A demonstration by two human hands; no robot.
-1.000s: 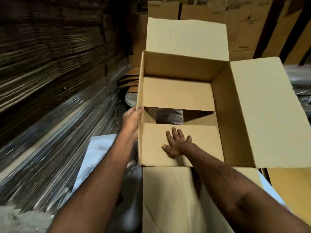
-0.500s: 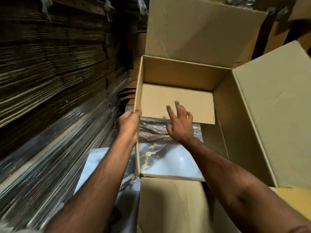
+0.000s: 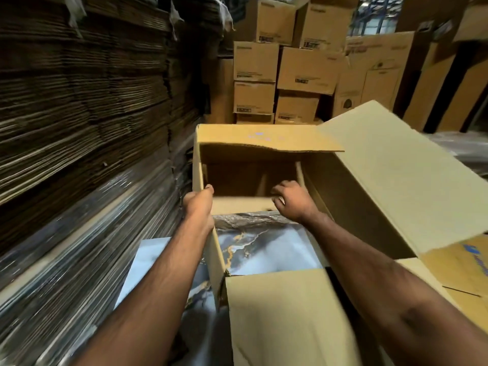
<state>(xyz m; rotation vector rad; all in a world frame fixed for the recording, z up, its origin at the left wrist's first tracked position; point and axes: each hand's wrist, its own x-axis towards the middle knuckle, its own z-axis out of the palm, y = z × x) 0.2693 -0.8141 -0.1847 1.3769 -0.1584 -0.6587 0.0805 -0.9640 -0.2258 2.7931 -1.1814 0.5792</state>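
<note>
Gripping the left wall of the open cardboard box (image 3: 369,180), the left hand (image 3: 199,204) curls over its edge; the right hand (image 3: 291,204) grasps the inner flap (image 3: 240,206) above a marble-patterned sheet (image 3: 264,252).

An open cardboard box (image 3: 351,204) fills the middle, its far flap (image 3: 264,138) folded inward and its right flap (image 3: 401,180) spread wide. The left hand (image 3: 199,204) grips the box's left wall. The right hand (image 3: 290,204) curls over an inner flap (image 3: 241,205). A marbled blue sheet (image 3: 266,252) shows beneath. Flattened cardboard (image 3: 79,101) is stacked at left, and sealed cartons (image 3: 303,67) stand far behind.
</note>
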